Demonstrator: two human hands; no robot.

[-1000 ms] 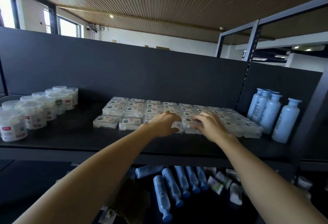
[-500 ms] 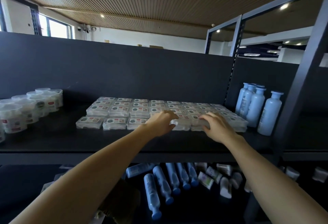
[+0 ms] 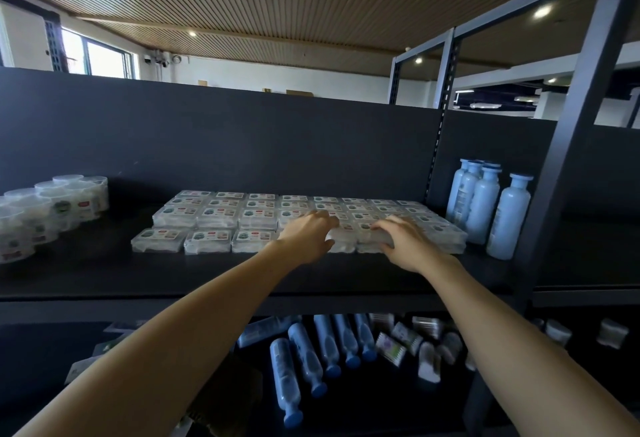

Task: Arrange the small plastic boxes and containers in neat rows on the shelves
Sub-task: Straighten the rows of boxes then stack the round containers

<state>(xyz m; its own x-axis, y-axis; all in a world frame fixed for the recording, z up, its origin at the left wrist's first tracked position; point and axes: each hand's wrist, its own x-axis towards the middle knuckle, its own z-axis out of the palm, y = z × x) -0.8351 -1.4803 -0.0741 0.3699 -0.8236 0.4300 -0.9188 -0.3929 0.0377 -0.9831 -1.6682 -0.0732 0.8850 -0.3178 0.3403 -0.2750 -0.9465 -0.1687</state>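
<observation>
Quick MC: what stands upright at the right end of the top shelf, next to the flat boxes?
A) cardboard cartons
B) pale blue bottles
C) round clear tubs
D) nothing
B: a cluster of pale blue bottles stands upright just right of the flat clear boxes on the top shelf; the round tubs sit at the left end instead.

Both hands — left hand [image 3: 306, 235], right hand [image 3: 405, 242] — rest on the front row of boxes [image 3: 249, 220] on the shelf [image 3: 173, 277]; bottles [image 3: 485, 204] stand right.
</observation>
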